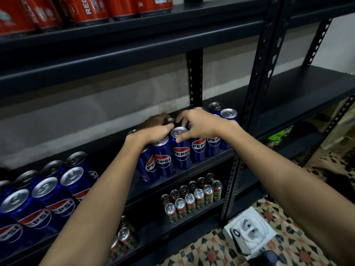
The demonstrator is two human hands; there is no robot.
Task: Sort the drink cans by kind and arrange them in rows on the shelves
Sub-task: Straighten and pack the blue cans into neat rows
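Both forearms reach in from the near edge up to the middle shelf (288, 87). Left hand (153, 129) lies curled over the tops of the left end of the blue can cluster (180, 148), grasping those tops. Right hand (201, 123) covers the cans on the right side, thumb and fingertips pinching round the rim of the centre can (180, 144), so its grip is closed on that can. All cans stand upright, long axis vertical, packed touching one another in the cluster; the centre can sits directly under and between the two hands, right hand nearer. Likely next: nudging the cluster into a straight row. Readable: "PEPSI" on the blue cans, also on the second blue group (48, 196) at lower left on the same shelf. Red cans (86, 8) on the top shelf show partial "REC". Small green-red cans (192, 198) stand in two rows on the shelf below, label unreadable.
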